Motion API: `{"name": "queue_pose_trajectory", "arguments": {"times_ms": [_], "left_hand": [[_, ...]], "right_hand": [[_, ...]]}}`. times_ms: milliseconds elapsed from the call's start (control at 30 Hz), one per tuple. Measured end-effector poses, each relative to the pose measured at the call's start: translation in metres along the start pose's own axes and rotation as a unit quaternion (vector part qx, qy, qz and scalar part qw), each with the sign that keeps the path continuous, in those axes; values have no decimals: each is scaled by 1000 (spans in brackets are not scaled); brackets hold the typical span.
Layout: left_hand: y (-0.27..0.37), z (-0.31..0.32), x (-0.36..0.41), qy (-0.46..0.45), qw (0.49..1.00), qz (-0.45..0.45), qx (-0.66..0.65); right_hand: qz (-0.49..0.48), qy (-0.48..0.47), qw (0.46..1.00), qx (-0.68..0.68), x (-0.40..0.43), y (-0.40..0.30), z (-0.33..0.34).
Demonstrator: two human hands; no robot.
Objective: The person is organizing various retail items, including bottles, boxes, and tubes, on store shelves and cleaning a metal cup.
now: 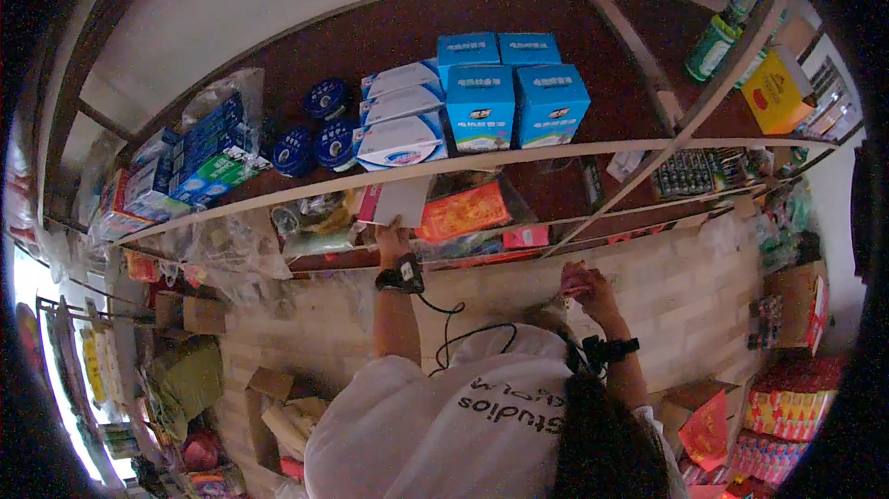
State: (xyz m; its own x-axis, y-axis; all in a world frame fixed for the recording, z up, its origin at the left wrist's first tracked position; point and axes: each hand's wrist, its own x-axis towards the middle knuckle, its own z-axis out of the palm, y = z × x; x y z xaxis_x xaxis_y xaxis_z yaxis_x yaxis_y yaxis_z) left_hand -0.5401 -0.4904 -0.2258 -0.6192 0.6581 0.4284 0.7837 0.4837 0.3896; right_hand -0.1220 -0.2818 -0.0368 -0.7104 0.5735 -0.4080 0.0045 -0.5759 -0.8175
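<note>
My left hand (393, 235) reaches to the lower shelf and grips the near edge of a white and red flat box (403, 202). Right beside that box lies an orange-red packet (464, 211). My right hand (583, 285) is raised in front of the shelves, its fingers bent; whether it holds something small is unclear. On the shelf above stand blue boxes (480, 110), white and blue boxes (401, 141) and round dark blue tins (336, 145). Both wrists wear black straps, and a black cable hangs by the left one.
The upper shelf's pale front edge (312, 190) runs above my left hand, crossed by a slanting post (639, 178). Toothpaste-like cartons (208, 152) stand at left. Green bottles (715, 48) and a yellow box (774, 93) are at right. Cardboard boxes (792, 304) stand lower down.
</note>
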Motion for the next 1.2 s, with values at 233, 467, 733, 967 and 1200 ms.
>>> {"name": "queue_pose_trajectory", "arguments": {"times_ms": [233, 467, 733, 967, 1200], "left_hand": [[8, 14, 14, 49, 997, 24, 53], [-65, 42, -6, 18, 735, -327, -593], [-11, 19, 45, 47, 989, -77, -121], [-80, 22, 62, 44, 963, 237, 118], [-74, 49, 100, -274, 838, -219, -418]], "right_hand": [[-210, -50, 850, -480, -21, -28, 21], [-152, -52, 953, -256, -20, -15, 17], [-73, -40, 995, -53, -18, 2, -4], [-219, -6, 879, -423, -17, -2, -9], [-300, -63, 861, -405, -19, -14, -3]]}}
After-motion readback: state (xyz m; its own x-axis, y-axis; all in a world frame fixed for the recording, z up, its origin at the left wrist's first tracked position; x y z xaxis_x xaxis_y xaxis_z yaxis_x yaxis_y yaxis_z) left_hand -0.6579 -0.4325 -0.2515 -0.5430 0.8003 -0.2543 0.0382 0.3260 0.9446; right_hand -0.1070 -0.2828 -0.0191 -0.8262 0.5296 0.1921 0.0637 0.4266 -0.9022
